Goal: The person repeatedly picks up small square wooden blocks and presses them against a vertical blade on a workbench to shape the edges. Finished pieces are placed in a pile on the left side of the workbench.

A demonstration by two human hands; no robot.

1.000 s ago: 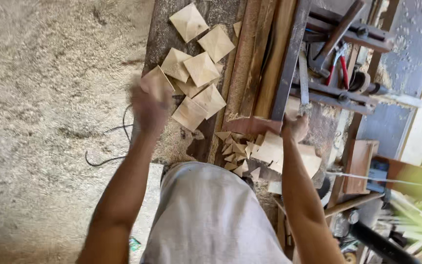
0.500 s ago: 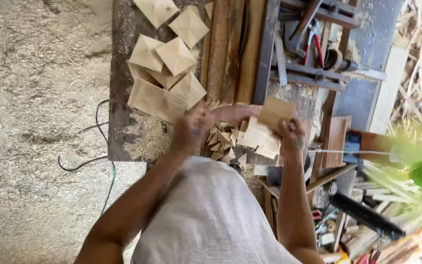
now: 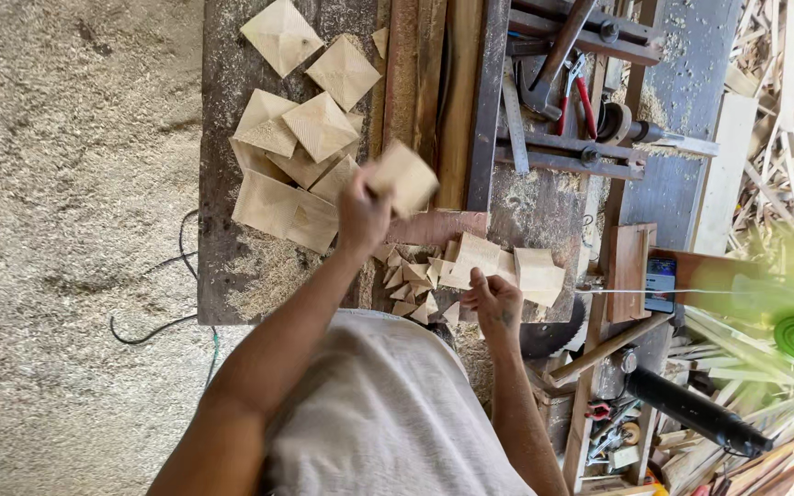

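Note:
My left hand (image 3: 362,213) is raised over the workbench (image 3: 218,239) and grips a square wooden block (image 3: 406,176), which is blurred. My right hand (image 3: 493,300) rests low near the bench's front edge, fingers curled by pale wooden blocks (image 3: 507,266) and touching one of them. A pile of pyramid-faced square wooden pieces (image 3: 300,147) lies to the left of my left hand. Small triangular wood offcuts (image 3: 411,280) are scattered between my two hands.
Long wooden planks (image 3: 438,92) run up the bench. Red-handled pliers (image 3: 581,96) and metal clamps (image 3: 553,147) lie at the upper right. A circular saw blade (image 3: 549,335) sits by my right wrist. Sawdust covers the floor (image 3: 66,230), with a black cable (image 3: 172,276).
My left hand went from the pile at the left toward the middle and now holds a square block lifted above the bench. My right hand let go of its piece and dropped lower.

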